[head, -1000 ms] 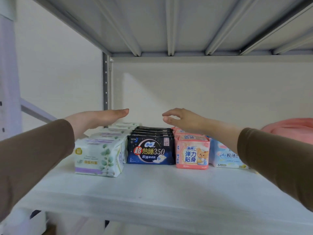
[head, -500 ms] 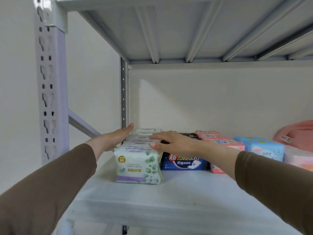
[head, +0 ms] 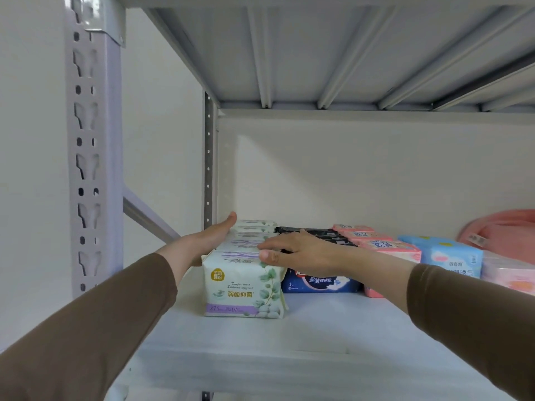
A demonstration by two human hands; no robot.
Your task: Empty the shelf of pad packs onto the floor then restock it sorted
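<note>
A row of white-and-green pad packs (head: 243,287) runs front to back at the left of the white shelf (head: 289,337). My left hand (head: 208,238) lies flat against the row's left side, fingers straight and reaching to the back. My right hand (head: 292,251) rests on the row's right top edge, thumb on the front pack's top, fingers down between this row and the dark blue packs (head: 318,282). Rows of pink packs (head: 376,244) and light blue packs (head: 445,256) follow to the right.
A perforated grey upright (head: 89,157) stands at the left front, a second upright (head: 208,169) at the back corner. The upper shelf's ribbed underside (head: 318,53) hangs low overhead. A pink rounded object (head: 503,230) and pale pink packs (head: 509,273) sit at the far right.
Both hands dropped from above the packs onto the white-and-green row, one on each side. The view shifted left and closer to that row.
</note>
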